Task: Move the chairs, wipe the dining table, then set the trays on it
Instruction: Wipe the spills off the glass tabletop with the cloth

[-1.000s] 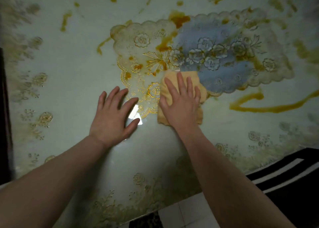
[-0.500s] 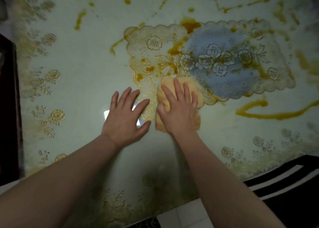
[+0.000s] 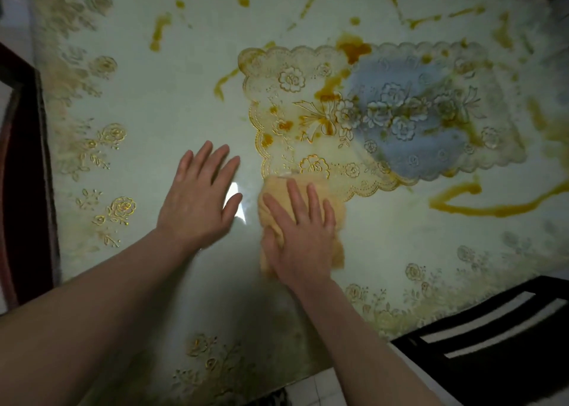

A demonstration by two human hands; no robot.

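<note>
- Now the right hand (image 3: 303, 236) is pressing flat, fingers straight, on the soft yellow cloth (image 3: 334, 221).
- The left hand (image 3: 197, 202) beside it is resting spread wide.
- The full cloth might be smearing the orange sauce streak (image 3: 480, 210) further right.

Pulled back toward the near table edge: folded yellow-orange cloth (image 3: 334, 221), formerly lying over the lower rim of the clear scalloped plastic mat with gold flowers (image 3: 295, 113), now just below that rim, only its far end touching the scallops. Drawn back with it: right hand (image 3: 300, 236), flat on the cloth, fingers straight. Uncovered by this: one more gold flower on the mat's lower rim. Shifted toward the near edge alongside: left hand (image 3: 198, 201), flat on the glossy pale green floral tabletop (image 3: 154, 113), fingers now closer together than a second ago. Slightly wider: the gap between the two hands, a bright glint between them.
</note>
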